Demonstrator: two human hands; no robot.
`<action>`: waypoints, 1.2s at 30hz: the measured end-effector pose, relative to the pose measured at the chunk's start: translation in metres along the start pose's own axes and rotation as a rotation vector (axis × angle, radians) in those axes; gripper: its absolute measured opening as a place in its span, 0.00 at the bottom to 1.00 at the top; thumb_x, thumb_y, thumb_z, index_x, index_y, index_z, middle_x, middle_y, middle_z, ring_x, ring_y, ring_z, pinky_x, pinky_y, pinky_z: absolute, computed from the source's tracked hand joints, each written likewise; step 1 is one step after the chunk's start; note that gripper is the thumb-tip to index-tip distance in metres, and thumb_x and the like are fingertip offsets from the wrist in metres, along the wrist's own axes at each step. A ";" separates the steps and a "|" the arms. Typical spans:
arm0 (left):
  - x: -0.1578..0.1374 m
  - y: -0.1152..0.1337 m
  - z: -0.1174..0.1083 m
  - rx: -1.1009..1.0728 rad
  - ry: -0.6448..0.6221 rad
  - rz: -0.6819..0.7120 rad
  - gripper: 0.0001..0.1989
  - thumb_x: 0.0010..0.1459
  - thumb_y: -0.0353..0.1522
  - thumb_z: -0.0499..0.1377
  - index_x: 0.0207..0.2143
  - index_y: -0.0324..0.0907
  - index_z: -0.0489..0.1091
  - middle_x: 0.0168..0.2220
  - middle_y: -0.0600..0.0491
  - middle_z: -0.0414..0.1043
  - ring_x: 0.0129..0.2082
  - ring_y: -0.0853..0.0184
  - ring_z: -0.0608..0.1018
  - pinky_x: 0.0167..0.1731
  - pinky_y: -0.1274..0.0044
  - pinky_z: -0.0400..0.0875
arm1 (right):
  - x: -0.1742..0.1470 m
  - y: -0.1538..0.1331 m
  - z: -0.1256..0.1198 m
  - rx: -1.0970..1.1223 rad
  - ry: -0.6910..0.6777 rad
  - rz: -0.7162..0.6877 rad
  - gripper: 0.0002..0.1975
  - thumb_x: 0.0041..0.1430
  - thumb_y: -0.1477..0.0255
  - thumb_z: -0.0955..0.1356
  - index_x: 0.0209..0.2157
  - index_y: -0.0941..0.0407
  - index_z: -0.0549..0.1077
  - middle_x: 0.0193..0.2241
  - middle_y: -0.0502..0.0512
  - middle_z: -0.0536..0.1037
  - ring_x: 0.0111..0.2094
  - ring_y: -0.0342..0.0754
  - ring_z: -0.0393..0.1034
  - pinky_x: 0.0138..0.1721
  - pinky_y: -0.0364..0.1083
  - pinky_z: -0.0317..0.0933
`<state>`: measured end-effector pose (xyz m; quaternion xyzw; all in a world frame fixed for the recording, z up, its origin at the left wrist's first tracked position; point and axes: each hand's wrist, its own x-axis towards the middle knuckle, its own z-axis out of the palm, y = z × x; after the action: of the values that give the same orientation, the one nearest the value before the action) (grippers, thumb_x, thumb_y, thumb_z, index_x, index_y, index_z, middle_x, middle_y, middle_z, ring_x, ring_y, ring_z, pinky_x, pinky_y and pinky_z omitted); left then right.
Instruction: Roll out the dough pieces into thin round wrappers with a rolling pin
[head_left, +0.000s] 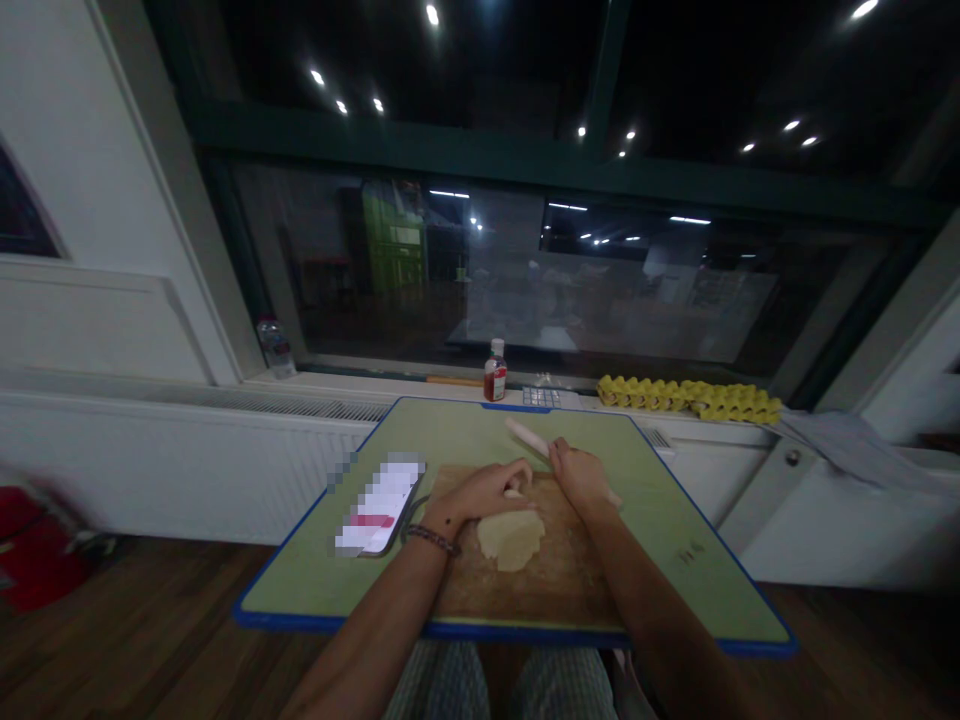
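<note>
A flattened, uneven sheet of pale dough lies on the wooden board. Just beyond its far edge is my left hand, its fingers curled in a pinch. Something small and pale shows between those fingers, too unclear to name. My right hand is wrapped round a light-coloured rolling pin at the far right of the board. The pin slants, one end sticking out far left of the hand and the other showing on its near right side.
The board rests on a green folding table with a blue rim. A phone lies left of the board. On the sill stand a red-labelled bottle, a yellow egg tray and a water bottle. A red bucket is at floor left.
</note>
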<state>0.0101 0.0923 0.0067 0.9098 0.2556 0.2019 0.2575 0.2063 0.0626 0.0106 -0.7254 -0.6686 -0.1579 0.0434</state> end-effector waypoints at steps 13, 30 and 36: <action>0.007 -0.006 0.002 0.154 0.207 -0.205 0.12 0.63 0.36 0.56 0.48 0.46 0.66 0.21 0.61 0.68 0.25 0.66 0.74 0.24 0.80 0.58 | 0.002 0.000 0.003 0.020 0.015 0.026 0.15 0.72 0.69 0.54 0.44 0.57 0.68 0.32 0.60 0.81 0.33 0.51 0.79 0.32 0.43 0.66; 0.004 0.029 -0.013 0.618 0.629 -0.182 0.11 0.65 0.35 0.53 0.46 0.42 0.70 0.47 0.48 0.75 0.48 0.57 0.72 0.47 0.66 0.62 | -0.017 -0.021 -0.025 0.101 0.072 -0.163 0.17 0.71 0.68 0.55 0.41 0.56 0.72 0.34 0.60 0.82 0.35 0.49 0.78 0.35 0.42 0.61; 0.006 0.014 -0.009 0.615 0.530 -0.326 0.11 0.64 0.35 0.53 0.47 0.41 0.69 0.49 0.47 0.72 0.50 0.56 0.72 0.51 0.64 0.64 | -0.022 -0.034 -0.028 0.136 0.023 -0.276 0.16 0.69 0.65 0.58 0.42 0.55 0.75 0.34 0.60 0.82 0.34 0.49 0.77 0.36 0.43 0.61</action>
<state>0.0151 0.0887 0.0236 0.8086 0.5013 0.2997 -0.0715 0.1673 0.0372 0.0260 -0.6201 -0.7706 -0.1250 0.0779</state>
